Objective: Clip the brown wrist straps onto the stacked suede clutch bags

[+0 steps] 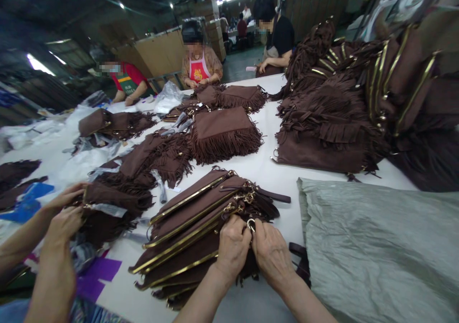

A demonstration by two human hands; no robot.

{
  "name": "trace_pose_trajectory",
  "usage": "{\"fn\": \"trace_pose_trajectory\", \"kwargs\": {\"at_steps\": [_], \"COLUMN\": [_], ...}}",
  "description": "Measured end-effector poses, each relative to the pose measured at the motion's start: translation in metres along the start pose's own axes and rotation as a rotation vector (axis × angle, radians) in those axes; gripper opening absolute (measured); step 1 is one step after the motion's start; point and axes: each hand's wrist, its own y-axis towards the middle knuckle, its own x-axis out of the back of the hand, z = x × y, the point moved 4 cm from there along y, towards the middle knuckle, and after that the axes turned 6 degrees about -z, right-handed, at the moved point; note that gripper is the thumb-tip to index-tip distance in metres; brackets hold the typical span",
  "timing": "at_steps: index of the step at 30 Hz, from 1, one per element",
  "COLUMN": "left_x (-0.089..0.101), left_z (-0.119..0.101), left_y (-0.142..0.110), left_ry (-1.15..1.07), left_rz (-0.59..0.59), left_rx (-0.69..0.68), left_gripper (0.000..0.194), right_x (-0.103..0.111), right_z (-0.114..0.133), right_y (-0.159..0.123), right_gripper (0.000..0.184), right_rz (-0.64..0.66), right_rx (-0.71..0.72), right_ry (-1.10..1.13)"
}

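Observation:
My left hand point(234, 244) and my right hand point(270, 249) meet at the near right end of a fanned stack of brown zippered bags point(186, 222). Between my fingertips shows a metal clasp ring point(251, 224), pinched from both sides. Both hands are closed; what else lies in the right fingers is hidden. Gold zippers run along the bags' edges, and more gold clasps point(249, 196) sit just beyond my left hand. A brown wrist strap point(274, 196) sticks out to the right of the stack.
At left, a co-worker's hands point(68, 217) hold a brown fringed bag point(111, 201). More fringed bags point(225, 129) lie across the white table, with a high heap point(330, 107) at right. A grey-green sack point(380, 241) covers the near right. Several people work beyond.

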Motion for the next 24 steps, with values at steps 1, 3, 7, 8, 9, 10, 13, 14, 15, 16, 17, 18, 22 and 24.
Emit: {"fn": "trace_pose_trajectory", "kwargs": {"at_steps": [1, 3, 7, 8, 9, 10, 13, 14, 15, 16, 17, 18, 22, 24], "left_x": [0.001, 0.003, 0.017, 0.022, 0.026, 0.029, 0.035, 0.036, 0.036, 0.036, 0.036, 0.034, 0.016, 0.007], "left_z": [-0.001, -0.001, 0.000, 0.000, -0.002, -0.003, -0.006, -0.008, -0.009, -0.011, -0.013, -0.016, -0.019, -0.015], "left_y": [0.001, 0.001, -0.014, -0.021, -0.029, -0.037, -0.055, -0.057, -0.059, -0.061, -0.063, -0.066, -0.070, -0.063], "left_ry": [-0.001, -0.017, -0.049, -0.032, -0.010, 0.010, 0.019, 0.015, 0.013, 0.011, 0.002, -0.012, 0.099, 0.268], "left_rz": [0.003, 0.011, -0.060, -0.098, -0.128, -0.147, -0.136, -0.130, -0.125, -0.116, -0.099, -0.075, -0.007, -0.029], "left_rx": [-0.002, -0.012, -0.172, -0.260, -0.356, -0.450, -0.642, -0.672, -0.696, -0.720, -0.752, -0.790, -0.706, -0.465], "left_gripper": [0.018, 0.017, 0.020, 0.028, 0.034, 0.037, 0.039, 0.039, 0.038, 0.038, 0.038, 0.039, 0.047, 0.050], "right_x": [0.000, 0.001, 0.012, 0.016, 0.021, 0.024, 0.029, 0.029, 0.029, 0.029, 0.029, 0.029, 0.031, 0.031], "right_z": [-0.001, -0.007, -0.024, -0.028, -0.030, -0.032, -0.031, -0.029, -0.027, -0.025, -0.024, -0.023, -0.023, -0.025], "right_y": [-0.002, -0.003, 0.014, 0.022, 0.031, 0.040, 0.062, 0.067, 0.071, 0.074, 0.077, 0.079, 0.083, 0.086], "right_gripper": [0.025, 0.022, 0.017, 0.017, 0.017, 0.018, 0.018, 0.017, 0.015, 0.015, 0.014, 0.014, 0.016, 0.016], "right_rz": [0.019, 0.088, 0.236, 0.245, 0.247, 0.244, 0.217, 0.205, 0.189, 0.177, 0.169, 0.161, 0.134, 0.133], "right_rx": [-0.013, -0.038, 0.011, 0.048, 0.091, 0.134, 0.239, 0.261, 0.274, 0.278, 0.276, 0.272, 0.283, 0.310], "right_ry": [0.027, 0.116, 0.259, 0.248, 0.225, 0.194, 0.128, 0.126, 0.131, 0.143, 0.159, 0.175, 0.187, 0.167]}}
